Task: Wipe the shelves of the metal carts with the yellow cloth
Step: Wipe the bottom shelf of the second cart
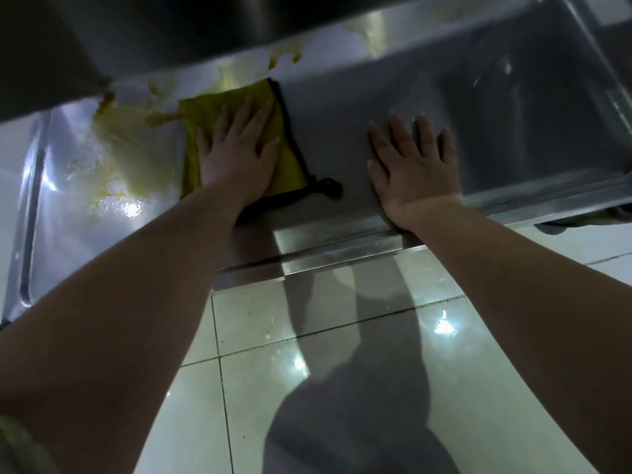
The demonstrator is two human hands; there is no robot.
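Observation:
A low metal cart shelf (496, 107) stretches across the upper half of the head view. On its middle lies the yellow cloth (290, 165) with a dark edge and a dark loop at its near corner. My left hand (236, 148) presses flat on the cloth, fingers straight and spread. My right hand (415, 165) rests flat on the bare shelf to the right of the cloth, fingers spread, holding nothing. Yellowish smears (116, 155) cover the shelf to the left of the cloth and along the back.
Another metal shelf (171, 25) overhangs the far side from above. The shelf's raised front rim (342, 251) runs just below my wrists. A cart upright (29, 213) stands at the left. Glossy pale floor tiles (342, 371) fill the foreground.

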